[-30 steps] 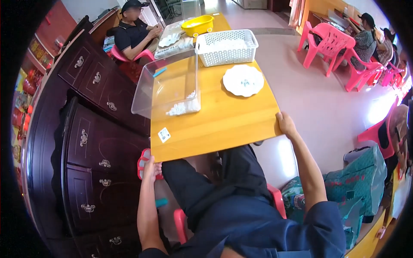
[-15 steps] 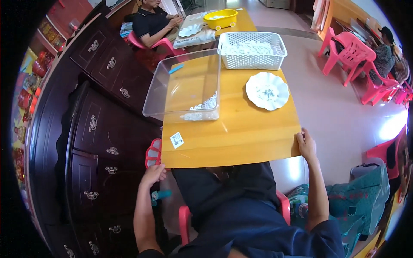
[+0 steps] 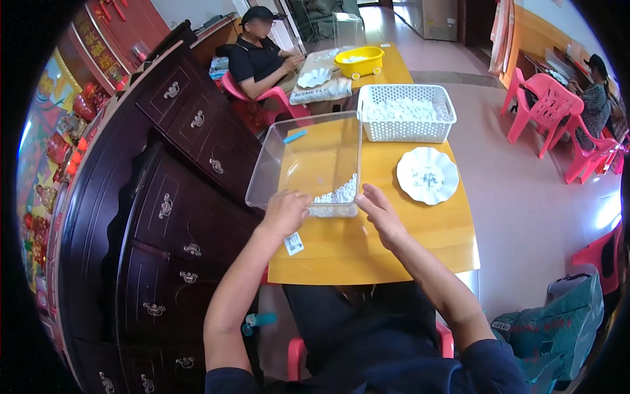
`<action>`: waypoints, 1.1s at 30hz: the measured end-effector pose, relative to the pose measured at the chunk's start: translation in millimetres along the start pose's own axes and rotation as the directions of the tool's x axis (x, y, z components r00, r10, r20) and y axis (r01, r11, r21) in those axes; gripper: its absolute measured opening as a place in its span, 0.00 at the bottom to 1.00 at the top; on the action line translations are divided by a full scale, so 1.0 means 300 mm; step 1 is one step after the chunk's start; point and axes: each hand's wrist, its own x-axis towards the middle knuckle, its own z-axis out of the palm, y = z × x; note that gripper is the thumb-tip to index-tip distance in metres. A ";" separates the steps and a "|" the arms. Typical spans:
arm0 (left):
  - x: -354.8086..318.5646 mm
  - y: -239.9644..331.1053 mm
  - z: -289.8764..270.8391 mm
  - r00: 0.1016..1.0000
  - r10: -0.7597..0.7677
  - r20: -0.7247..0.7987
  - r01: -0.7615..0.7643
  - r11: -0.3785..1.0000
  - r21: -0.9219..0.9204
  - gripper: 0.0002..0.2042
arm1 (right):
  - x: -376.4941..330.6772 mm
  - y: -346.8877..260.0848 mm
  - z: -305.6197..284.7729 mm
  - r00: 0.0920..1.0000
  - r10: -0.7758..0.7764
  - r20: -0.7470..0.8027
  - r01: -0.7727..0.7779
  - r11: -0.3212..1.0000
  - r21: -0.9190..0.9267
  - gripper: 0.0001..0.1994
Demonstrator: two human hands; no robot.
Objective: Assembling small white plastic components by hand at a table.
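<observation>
A clear plastic bin (image 3: 308, 154) stands on the left of the yellow table, with small white ring-like pieces (image 3: 341, 192) heaped in its near right corner and a blue strip (image 3: 295, 136) toward its far side. My left hand (image 3: 285, 213) is over the bin's near rim, fingers bent around the edge. At the near right corner of the bin is my right hand (image 3: 382, 217), its thumb and fingers apart, by the wall and holding nothing. A white scalloped plate (image 3: 428, 192) with small pale greenish-grey bits in its middle lies right of the bin.
Behind the plate sits a white perforated basket (image 3: 407, 132) full of small white pieces. A sticker (image 3: 293, 243) is on the yellow table (image 3: 374, 262). Dark drawers (image 3: 190, 243) line the left side. Across the table sits a person (image 3: 256, 65) near a yellow tub (image 3: 359, 67).
Both hands have left the table's near edge corners and moved forward to the clear bin. The view has tilted up, so the table sits lower in the picture.
</observation>
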 end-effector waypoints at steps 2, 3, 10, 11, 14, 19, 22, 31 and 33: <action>-0.004 0.005 0.038 0.992 0.009 -0.125 -0.012 1.000 -0.021 0.04 | 0.056 -0.007 0.049 1.000 -0.024 0.016 0.023 0.999 0.048 0.42; -0.018 0.003 0.057 0.989 0.020 -0.144 -0.023 0.999 -0.023 0.04 | 0.091 0.010 0.065 0.999 -0.031 0.035 0.028 0.995 0.095 0.43; -0.136 0.122 0.091 0.976 0.146 -0.160 -0.139 0.989 0.053 0.07 | 0.196 0.130 0.038 0.983 -0.167 -0.077 0.171 0.985 0.036 0.33; -0.150 0.142 0.084 0.990 0.112 -0.091 -0.114 0.993 -0.018 0.07 | 0.190 0.149 0.028 0.974 -0.210 -0.081 0.211 0.978 0.000 0.32; -0.150 0.148 0.030 0.990 0.071 0.119 -0.039 0.966 -0.254 0.13 | 0.151 0.186 0.016 0.908 -0.412 -0.074 0.377 0.882 -0.282 0.31; -0.052 0.056 0.036 0.998 0.033 0.050 -0.019 0.964 -0.265 0.35 | 0.060 0.163 0.041 0.872 -0.489 -0.031 0.439 0.809 -0.392 0.33; 0.016 0.023 0.112 0.998 0.039 -0.049 -0.047 0.984 -0.170 0.42 | 0.026 0.167 0.044 0.840 -0.542 -0.039 0.482 0.776 -0.407 0.35; 0.119 0.085 0.319 0.906 0.334 -0.261 -0.390 0.898 -0.203 0.49 | -0.010 0.215 0.028 0.811 -0.585 -0.013 0.550 0.769 -0.327 0.36; 0.129 0.091 0.346 0.902 0.345 -0.258 -0.401 0.892 -0.210 0.48 | 0.002 0.206 0.021 0.822 -0.570 -0.021 0.531 0.778 -0.335 0.35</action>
